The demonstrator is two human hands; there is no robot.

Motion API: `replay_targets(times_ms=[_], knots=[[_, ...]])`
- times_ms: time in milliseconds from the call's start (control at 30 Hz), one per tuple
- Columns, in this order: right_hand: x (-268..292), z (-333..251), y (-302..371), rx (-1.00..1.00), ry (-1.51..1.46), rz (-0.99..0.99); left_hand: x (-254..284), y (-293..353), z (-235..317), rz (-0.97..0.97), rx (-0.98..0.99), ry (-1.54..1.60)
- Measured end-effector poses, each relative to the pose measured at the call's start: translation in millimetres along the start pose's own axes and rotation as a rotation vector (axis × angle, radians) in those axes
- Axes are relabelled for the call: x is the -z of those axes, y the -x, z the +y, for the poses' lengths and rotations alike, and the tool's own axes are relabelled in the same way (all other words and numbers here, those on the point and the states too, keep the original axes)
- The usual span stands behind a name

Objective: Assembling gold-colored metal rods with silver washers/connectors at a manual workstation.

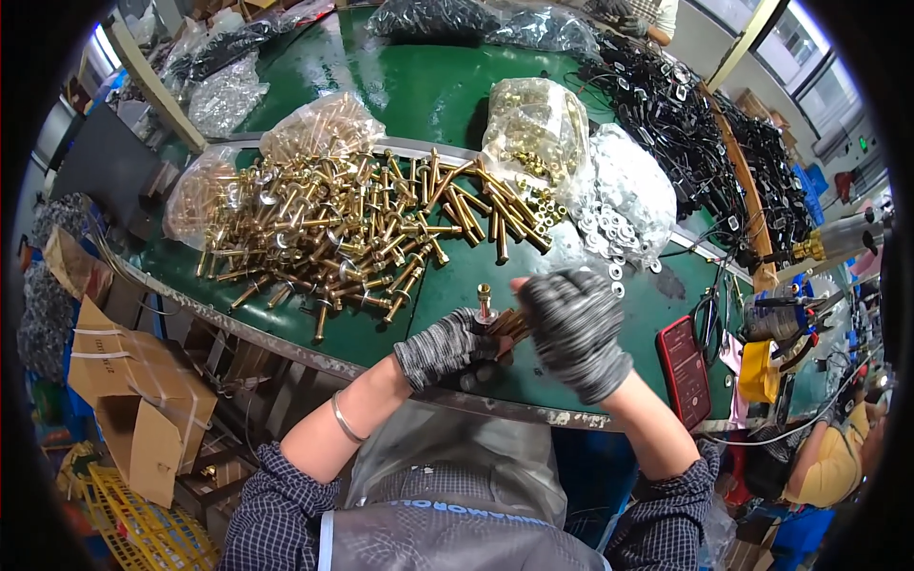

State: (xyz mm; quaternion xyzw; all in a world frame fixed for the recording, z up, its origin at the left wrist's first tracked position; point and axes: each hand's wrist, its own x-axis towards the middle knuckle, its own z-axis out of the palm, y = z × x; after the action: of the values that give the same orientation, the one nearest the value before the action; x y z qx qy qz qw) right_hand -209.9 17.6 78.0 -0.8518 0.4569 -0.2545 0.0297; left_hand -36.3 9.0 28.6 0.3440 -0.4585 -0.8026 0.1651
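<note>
My left hand, in a grey striped glove, is closed around several brass-coloured bolts low over the near edge of the green table. One bolt end stands up above its fingers. Just right of them, my gloved right hand is curled with its knuckles up; whatever its fingers hold is hidden. Beyond my left hand spreads a big heap of bolts fitted with washers. Plain bolts lie farther back, beside small brass nuts and flat silver washers.
Clear bags of nuts and washers stand behind. A red-cased phone, black scissors and a yellow tape roll lie at right. Black cables cover the far right. An open cardboard box sits lower left. Other people work nearby.
</note>
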Motion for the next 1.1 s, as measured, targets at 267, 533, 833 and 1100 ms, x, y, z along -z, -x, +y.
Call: replay_targets(times_ms=[267, 533, 833, 1100], knots=[[-23, -25, 4, 0.149, 0.364, 0.218, 5, -4, -14, 0.019, -0.084, -0.229], [-26, -25, 8, 0.214, 0.463, 0.192, -1, 3, 0, 0.058, 0.021, -0.067], [-18, 63, -24, -0.214, 0.156, -0.023, -2, 6, 6, 0.065, 0.048, 0.021], [-30, 105, -43, -0.304, 0.152, -0.246, -18, 6, 11, 0.181, 0.065, 0.170]])
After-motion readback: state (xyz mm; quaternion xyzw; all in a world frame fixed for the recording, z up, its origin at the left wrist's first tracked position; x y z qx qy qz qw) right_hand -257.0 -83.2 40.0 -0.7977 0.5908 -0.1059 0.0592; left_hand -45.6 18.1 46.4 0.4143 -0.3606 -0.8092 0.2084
